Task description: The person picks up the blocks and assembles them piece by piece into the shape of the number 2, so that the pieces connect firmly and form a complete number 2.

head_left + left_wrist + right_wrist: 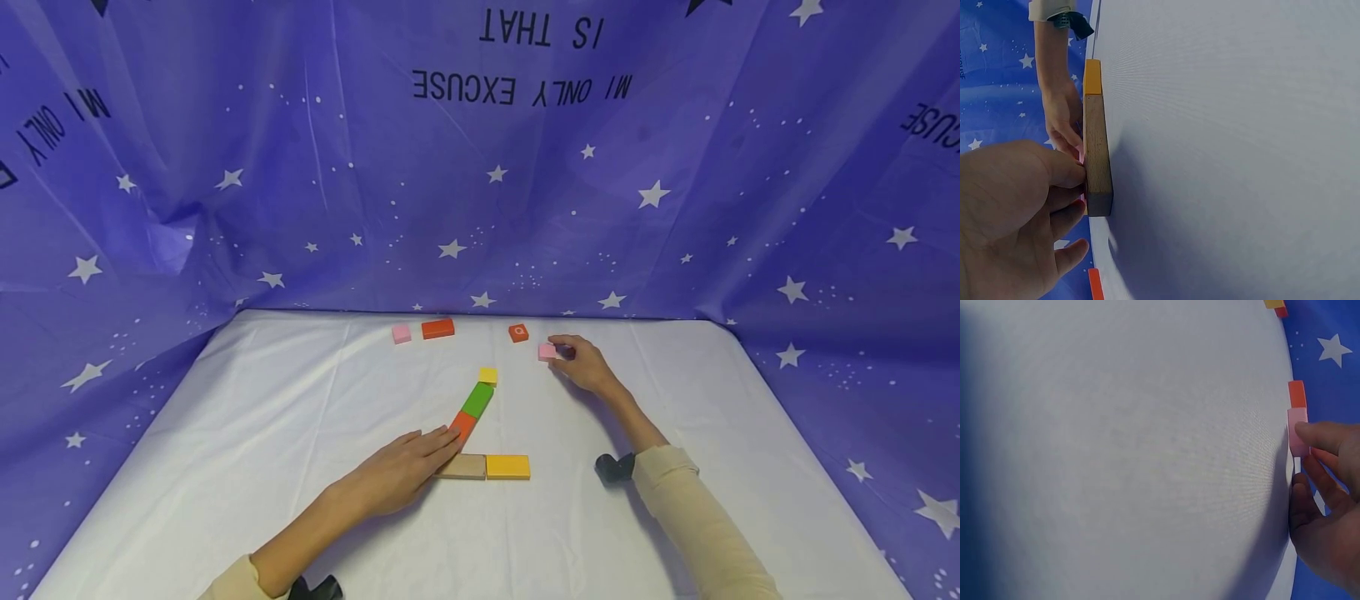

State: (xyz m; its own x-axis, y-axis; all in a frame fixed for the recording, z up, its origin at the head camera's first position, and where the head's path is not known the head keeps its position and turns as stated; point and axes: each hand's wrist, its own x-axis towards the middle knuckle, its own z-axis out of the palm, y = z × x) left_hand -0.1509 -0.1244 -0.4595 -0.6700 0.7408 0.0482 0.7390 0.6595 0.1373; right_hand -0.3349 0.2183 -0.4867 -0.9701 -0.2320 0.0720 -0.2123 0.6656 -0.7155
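Note:
My right hand (pixel 585 364) pinches a small pink block (pixel 547 352) between thumb and fingers on the right of the table; the right wrist view shows the thumb on that pink block (pixel 1298 432). My left hand (pixel 408 469) reaches in with fingertips on an orange-red block (pixel 463 427). That block is the near end of a slanted row, followed by a green block (pixel 477 400) and a small yellow block (pixel 488 377). Below the row, a bare wood block (pixel 463 467) lies end to end with a yellow-orange block (pixel 508 467), its left end partly hidden by the left hand.
Toward the back edge lie another pink block (pixel 402 334), a long red block (pixel 438 329) and a small red block with a white letter (pixel 518 333). A white cloth (pixel 337 375) covers the table. Behind it hangs a purple curtain (pixel 420 217) with stars.

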